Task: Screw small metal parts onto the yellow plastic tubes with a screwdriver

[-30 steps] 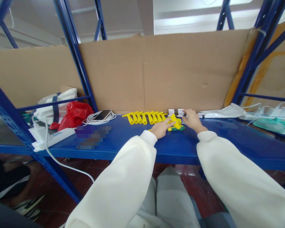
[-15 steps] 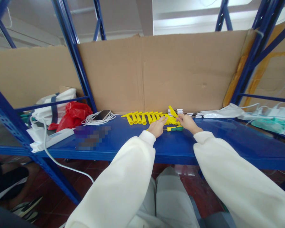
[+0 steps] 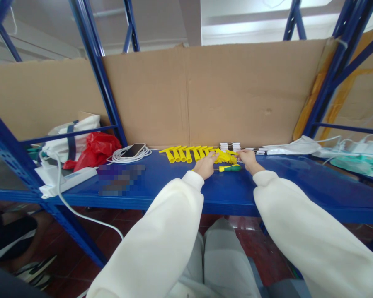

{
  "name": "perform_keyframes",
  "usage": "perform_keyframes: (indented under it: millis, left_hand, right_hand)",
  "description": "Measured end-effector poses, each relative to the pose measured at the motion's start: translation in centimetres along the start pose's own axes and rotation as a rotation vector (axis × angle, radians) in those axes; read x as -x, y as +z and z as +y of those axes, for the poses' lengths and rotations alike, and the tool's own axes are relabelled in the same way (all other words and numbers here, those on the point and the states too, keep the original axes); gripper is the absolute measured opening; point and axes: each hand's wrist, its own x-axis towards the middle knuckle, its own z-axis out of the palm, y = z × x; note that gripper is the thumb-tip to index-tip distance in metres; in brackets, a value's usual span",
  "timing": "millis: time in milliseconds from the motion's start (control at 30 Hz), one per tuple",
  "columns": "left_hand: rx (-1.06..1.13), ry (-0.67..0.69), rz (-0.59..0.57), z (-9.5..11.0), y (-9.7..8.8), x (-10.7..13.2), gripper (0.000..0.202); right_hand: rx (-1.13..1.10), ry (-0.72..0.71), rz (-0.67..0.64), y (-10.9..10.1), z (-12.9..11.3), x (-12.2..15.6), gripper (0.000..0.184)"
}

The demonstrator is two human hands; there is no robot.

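Yellow T-shaped plastic pieces with round tube ends (image 3: 189, 155) lie side by side in a row at the back of the blue shelf board (image 3: 161, 182). At the row's right end my left hand (image 3: 205, 165) is closed, its fingertips against more yellow parts; what it grips is hidden. Facing it, my right hand (image 3: 249, 160) pinches the end of a flat yellow piece (image 3: 232, 152), held low over the loose yellow parts (image 3: 225, 158). A green and yellow screwdriver (image 3: 230, 168) lies between the hands, its shaft pointing left.
Behind the hands are stacked white-and-black items (image 3: 230, 146) and a white plastic bag (image 3: 294, 146). To the left lie a phone (image 3: 134, 150) on a coiled white cable, a red bag (image 3: 101, 148) and a power strip (image 3: 76, 179). Cardboard (image 3: 236, 91) walls the back.
My right hand has lowered the yellow piece from a raised, tilted position to nearly flat, and its fingers have curled in more. The left hand stays almost in place, its fingers slightly more bent.
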Motion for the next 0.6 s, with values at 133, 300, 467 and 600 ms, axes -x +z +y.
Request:
perform_keyframes:
  millis: [133, 300, 467, 600]
  left_hand:
    - [0.024, 0.008, -0.009, -0.1, -0.1, 0.0, 0.07]
    - [0.033, 0.009, -0.007, -0.1, -0.1, 0.0, 0.069]
    - [0.034, 0.007, 0.004, -0.3, 0.1, -0.1, 0.07]
    - [0.035, 0.014, -0.005, -0.5, 0.4, -0.1, 0.069]
  right_hand:
    - [-0.1, 0.1, -0.013, 0.8, -0.4, -0.1, 0.015]
    - [0.105, 0.002, -0.014, 1.3, 0.1, -0.3, 0.009]
    - [0.581, -0.244, -0.188, 0.6, 0.7, -0.7, 0.015]
    - [0.608, -0.275, -0.204, -0.2, 0.2, -0.6, 0.017]
